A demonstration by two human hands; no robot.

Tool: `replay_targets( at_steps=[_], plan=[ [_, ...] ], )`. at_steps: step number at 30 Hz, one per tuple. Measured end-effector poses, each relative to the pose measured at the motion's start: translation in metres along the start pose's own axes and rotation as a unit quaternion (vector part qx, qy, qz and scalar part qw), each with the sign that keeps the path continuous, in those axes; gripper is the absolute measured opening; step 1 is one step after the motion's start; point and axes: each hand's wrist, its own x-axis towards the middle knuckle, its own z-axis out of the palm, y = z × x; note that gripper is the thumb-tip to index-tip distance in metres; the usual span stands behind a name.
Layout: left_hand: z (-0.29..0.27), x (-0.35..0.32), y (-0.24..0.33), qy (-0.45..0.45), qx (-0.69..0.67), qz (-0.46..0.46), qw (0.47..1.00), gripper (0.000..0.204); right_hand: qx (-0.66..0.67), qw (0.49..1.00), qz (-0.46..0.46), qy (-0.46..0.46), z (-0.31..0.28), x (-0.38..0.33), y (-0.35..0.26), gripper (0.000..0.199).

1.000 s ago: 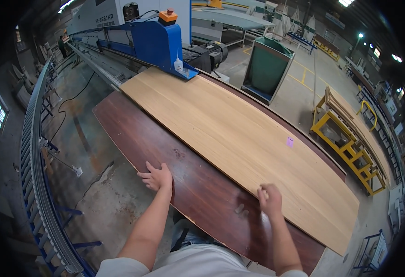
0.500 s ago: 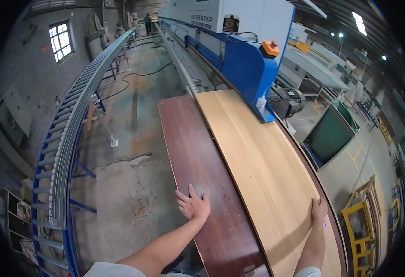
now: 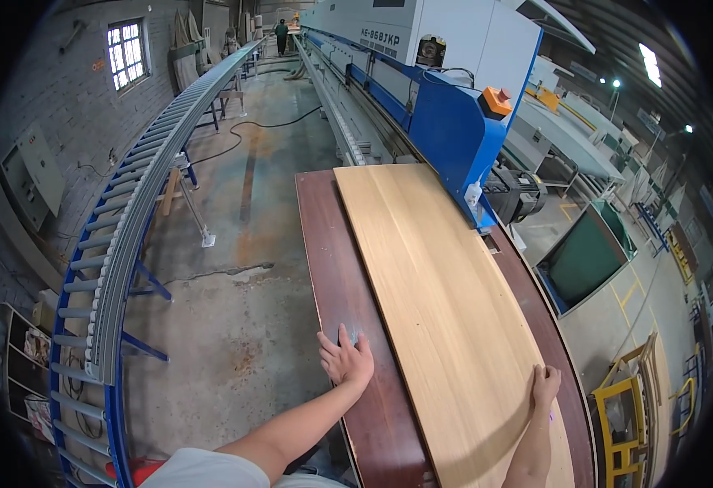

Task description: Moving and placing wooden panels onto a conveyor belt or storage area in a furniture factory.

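A long light wood-grain board point(image 3: 429, 285) lies flat on a dark red-brown worktop point(image 3: 328, 244), its far end beside the blue housing of a machine. My right hand point(image 3: 545, 385) is closed on the board's right edge, fingers curled. Just below that wrist, a small purple mark shows at the edge. On the worktop, left of the board and apart from it, my left hand point(image 3: 346, 358) rests with fingers spread. A strip of worktop also shows along the board's right side.
The blue and white machine point(image 3: 462, 122) carries an orange box with a red button point(image 3: 496, 102). At left runs a roller conveyor point(image 3: 120, 236) on blue legs. A green-lined bin point(image 3: 588, 256) and yellow frame point(image 3: 621, 415) stand right. A person point(image 3: 281, 37) is far off.
The board has shifted left across the worktop, leaving a wider dark strip on its right and a narrower one on its left. My right hand has moved left with it.
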Motion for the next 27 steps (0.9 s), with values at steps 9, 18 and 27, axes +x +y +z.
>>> replay_targets(
  at_steps=[9,18,27],
  plan=[
    [0.010,0.006,-0.086,-0.082,-0.381,0.028,0.920,0.067,0.041,0.998,-0.006,-0.046,-0.009,-0.038,-0.030,0.038],
    [-0.007,-0.084,-0.121,-0.301,-0.555,-0.019,0.775,0.063,-0.039,0.966,0.111,-0.229,-0.031,-0.033,-0.070,0.061],
    [-0.019,-0.093,-0.124,-0.379,-0.631,-0.155,0.659,0.060,0.033,0.937,0.171,-0.302,-0.049,-0.054,-0.099,0.069]
  ],
)
